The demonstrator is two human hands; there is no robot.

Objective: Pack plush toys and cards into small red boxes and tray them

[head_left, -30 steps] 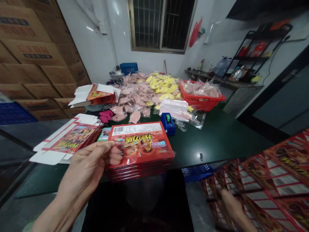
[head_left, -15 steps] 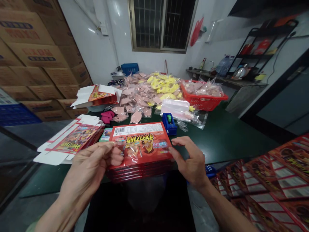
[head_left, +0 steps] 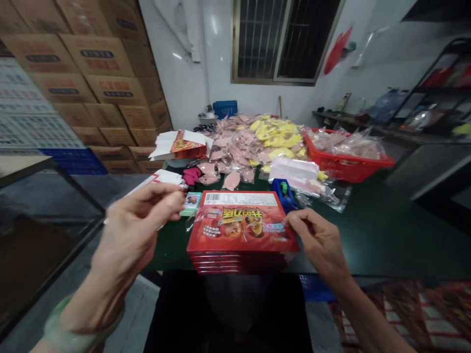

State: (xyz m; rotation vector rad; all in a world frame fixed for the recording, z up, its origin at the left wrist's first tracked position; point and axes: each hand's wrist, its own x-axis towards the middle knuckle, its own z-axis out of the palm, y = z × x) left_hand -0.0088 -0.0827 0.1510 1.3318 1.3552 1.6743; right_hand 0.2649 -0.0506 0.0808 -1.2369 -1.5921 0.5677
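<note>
A stack of flat red printed boxes (head_left: 243,225) lies at the table's front edge, the top one with a barcode strip. Left of it, my left hand (head_left: 128,235) is raised with thumb and forefinger pinched; what they hold, if anything, is too small to tell. Clear film (head_left: 190,223) shows at the stack's left edge. My right hand (head_left: 322,240) has its fingers curled together at the top box's right edge, and anything between them is hidden. Behind the stack stands a blue tape dispenser (head_left: 282,195) with a green core. Small teal-edged cards (head_left: 191,203) lie beside the stack.
Bagged pink pieces (head_left: 235,147) and yellow ones (head_left: 275,132) are heaped at the back. A red basket (head_left: 348,166) stands right of them. White-and-red open cartons (head_left: 182,144) sit at the back left, near a magenta item (head_left: 192,175). Brown cartons (head_left: 106,56) are stacked by the wall.
The view has swung left. My left hand has moved off the top box, leftward and up. My right hand's fingers have closed together by the box's right edge.
</note>
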